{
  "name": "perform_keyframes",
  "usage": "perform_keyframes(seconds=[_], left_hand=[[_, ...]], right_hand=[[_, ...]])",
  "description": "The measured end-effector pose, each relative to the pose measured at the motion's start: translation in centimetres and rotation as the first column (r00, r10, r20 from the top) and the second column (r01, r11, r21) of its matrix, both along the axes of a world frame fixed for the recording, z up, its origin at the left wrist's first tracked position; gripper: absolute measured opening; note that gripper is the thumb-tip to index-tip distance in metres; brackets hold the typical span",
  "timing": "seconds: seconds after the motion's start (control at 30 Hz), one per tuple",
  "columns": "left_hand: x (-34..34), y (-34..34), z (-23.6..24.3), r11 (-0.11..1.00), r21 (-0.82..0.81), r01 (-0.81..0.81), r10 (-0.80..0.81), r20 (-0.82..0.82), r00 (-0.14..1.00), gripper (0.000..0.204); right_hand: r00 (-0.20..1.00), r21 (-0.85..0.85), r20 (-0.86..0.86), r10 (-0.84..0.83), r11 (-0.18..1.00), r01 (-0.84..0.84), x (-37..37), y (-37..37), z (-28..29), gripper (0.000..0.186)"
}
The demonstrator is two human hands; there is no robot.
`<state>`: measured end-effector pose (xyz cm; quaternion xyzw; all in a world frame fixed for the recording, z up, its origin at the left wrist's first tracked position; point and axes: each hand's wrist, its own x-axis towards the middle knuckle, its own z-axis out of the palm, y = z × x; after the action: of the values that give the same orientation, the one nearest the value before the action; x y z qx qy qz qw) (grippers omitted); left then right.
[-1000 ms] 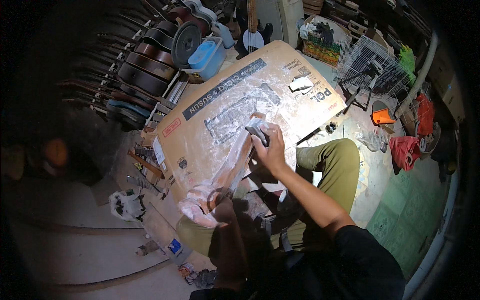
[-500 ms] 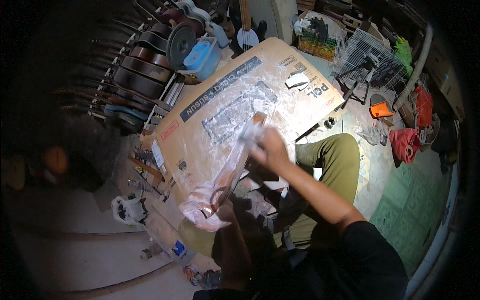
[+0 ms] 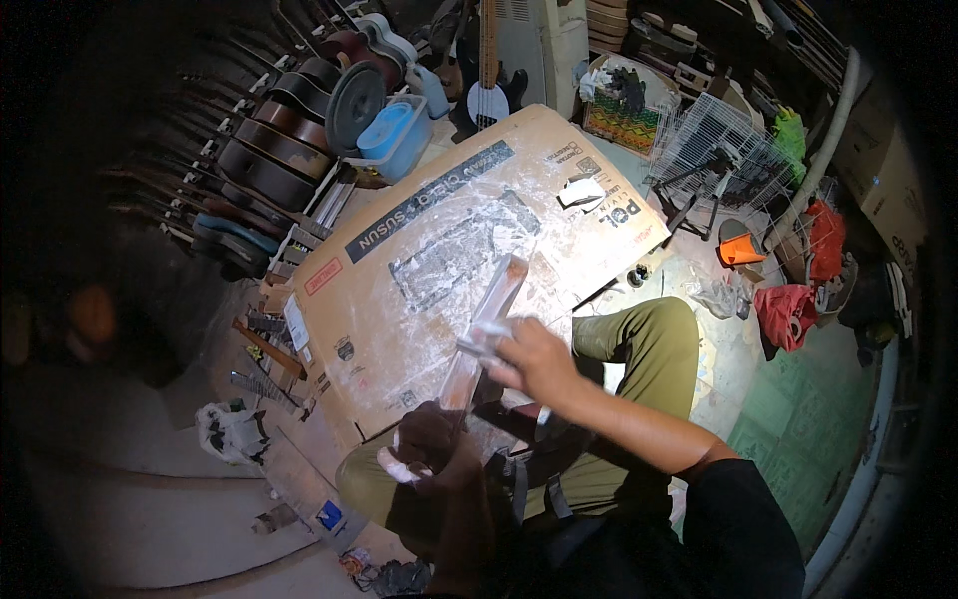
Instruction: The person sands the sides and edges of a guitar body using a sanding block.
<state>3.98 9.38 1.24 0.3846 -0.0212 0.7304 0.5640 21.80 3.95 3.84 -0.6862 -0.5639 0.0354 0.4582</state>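
A long wooden piece shaped like a guitar neck (image 3: 506, 283), dusted with white powder, slants over the cardboard in front of me. My left hand (image 3: 439, 447), in shadow, is closed around its near end, where a pale part (image 3: 399, 467) shows beside the fingers. My right hand (image 3: 544, 364) is closed on a small whitish-grey flat pad (image 3: 483, 339), which looks like folded sandpaper. The pad lies against the neck's upper face, around its middle. Its underside is hidden.
Under the work lies a flat cardboard box (image 3: 369, 319) smeared with white dust, a small white-and-black piece (image 3: 581, 194) on it. Guitars (image 3: 264, 165) stand in a row at left, near a tub with a blue container (image 3: 387, 130). A wire rack (image 3: 714, 145) and red cloth (image 3: 786, 314) lie right.
The neck's near end has turned, and my left hand now covers most of the white-dusted end that showed before. My right hand with the pad has slid nearer along the neck. The view has shifted slightly.
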Motion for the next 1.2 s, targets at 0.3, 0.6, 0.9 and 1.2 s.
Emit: perform_keyframes(seconds=[0.3,0.6,0.9,1.2], left_hand=[[-0.5,-2.5,2.2,0.932,-0.185,-0.31,0.237,-0.336,0.912,0.039],[0.1,-2.4,1.7,0.91,-0.172,-0.376,0.304,-0.339,0.89,0.033],[-0.2,-2.1,1.0,0.913,-0.185,-0.363,0.264,-0.408,0.874,0.027],[0.3,0.3,4.3,0.944,-0.16,-0.29,0.228,-0.321,0.919,0.025]], right_hand=[[0.998,-0.078,0.05,-0.034,0.996,0.037,0.6,0.1,1.9,0.034],[0.986,-0.17,-0.025,-0.164,0.973,0.157,2.5,0.4,-0.2,0.041],[0.974,-0.155,0.037,-0.222,0.962,0.225,4.8,1.9,-0.8,0.035],[0.961,-0.006,-0.067,-0.27,0.963,0.27,8.6,3.8,-4.6,0.037]])
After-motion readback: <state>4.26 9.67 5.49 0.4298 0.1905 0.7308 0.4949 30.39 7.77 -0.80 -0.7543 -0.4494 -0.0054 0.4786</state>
